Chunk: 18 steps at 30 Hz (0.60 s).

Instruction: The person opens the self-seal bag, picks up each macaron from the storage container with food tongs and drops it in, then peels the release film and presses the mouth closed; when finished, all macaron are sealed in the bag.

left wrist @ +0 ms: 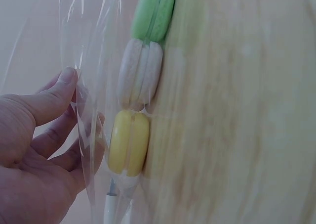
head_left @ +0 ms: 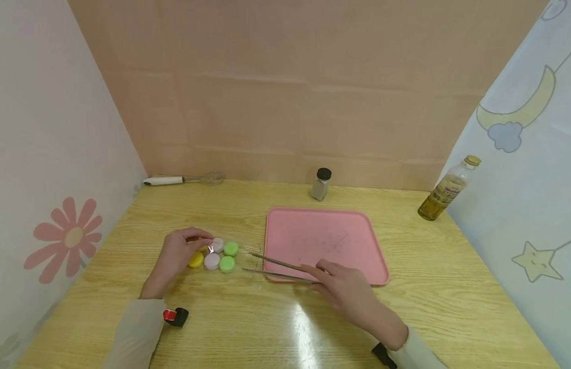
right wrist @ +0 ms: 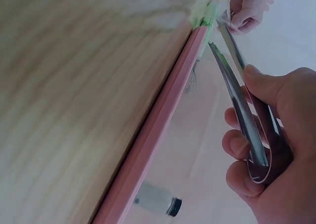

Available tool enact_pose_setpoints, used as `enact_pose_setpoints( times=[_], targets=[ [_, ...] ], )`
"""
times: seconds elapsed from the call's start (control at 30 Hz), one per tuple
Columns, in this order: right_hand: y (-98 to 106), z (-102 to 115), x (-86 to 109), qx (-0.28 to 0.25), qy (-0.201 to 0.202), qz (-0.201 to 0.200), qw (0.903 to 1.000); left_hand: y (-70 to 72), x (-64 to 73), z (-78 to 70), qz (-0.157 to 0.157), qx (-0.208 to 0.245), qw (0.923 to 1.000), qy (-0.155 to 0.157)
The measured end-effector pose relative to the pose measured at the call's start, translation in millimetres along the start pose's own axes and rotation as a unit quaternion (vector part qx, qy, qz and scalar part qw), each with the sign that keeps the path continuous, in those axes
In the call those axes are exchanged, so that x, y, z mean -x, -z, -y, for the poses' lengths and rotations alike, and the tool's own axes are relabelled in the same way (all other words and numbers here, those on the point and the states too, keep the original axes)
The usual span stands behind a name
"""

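Observation:
A clear plastic bag (left wrist: 91, 51) lies on the table with several macarons in two rows: yellow (head_left: 195, 260), pale lilac (head_left: 212, 262) and green (head_left: 227, 264). My left hand (head_left: 176, 251) pinches the bag's upper film between thumb and fingers, and the film stands raised from the macarons in the left wrist view. Metal tongs (right wrist: 237, 103) are gripped in my right hand (head_left: 347, 289), their arms spread apart and tips pointing left. Those tips reach the bag's right end, apart from the green macarons; whether they are inside the film I cannot tell.
Under the tongs, a pink tray (head_left: 322, 220) lies right of the bag. Behind it stands a small jar (head_left: 320, 188) with a black lid. A whisk (head_left: 174, 180) lies at the back left, and an oil bottle (head_left: 444, 195) stands by the right wall.

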State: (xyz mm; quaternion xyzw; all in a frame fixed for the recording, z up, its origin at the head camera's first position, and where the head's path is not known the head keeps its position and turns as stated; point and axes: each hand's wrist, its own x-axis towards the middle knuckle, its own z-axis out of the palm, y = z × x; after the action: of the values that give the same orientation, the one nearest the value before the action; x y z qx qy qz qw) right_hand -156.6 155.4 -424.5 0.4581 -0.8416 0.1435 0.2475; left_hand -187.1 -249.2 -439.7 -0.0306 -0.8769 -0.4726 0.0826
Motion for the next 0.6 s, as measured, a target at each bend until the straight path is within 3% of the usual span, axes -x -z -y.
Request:
enact_pose_setpoints(
  times=[0.23, 0.6],
  targets=[
    [18, -7, 24.7, 0.002, -0.033, -0.020, 0.9993, 0.7, -0.2, 0.1, 0.002, -0.005, 1.0000, -0.003],
    [49, -31, 71.8, 0.061, -0.154, -0.005, 0.9862, 0.4, 0.2, -0.8, 0.005, 0.008, 0.9999, 0.003]
  ],
)
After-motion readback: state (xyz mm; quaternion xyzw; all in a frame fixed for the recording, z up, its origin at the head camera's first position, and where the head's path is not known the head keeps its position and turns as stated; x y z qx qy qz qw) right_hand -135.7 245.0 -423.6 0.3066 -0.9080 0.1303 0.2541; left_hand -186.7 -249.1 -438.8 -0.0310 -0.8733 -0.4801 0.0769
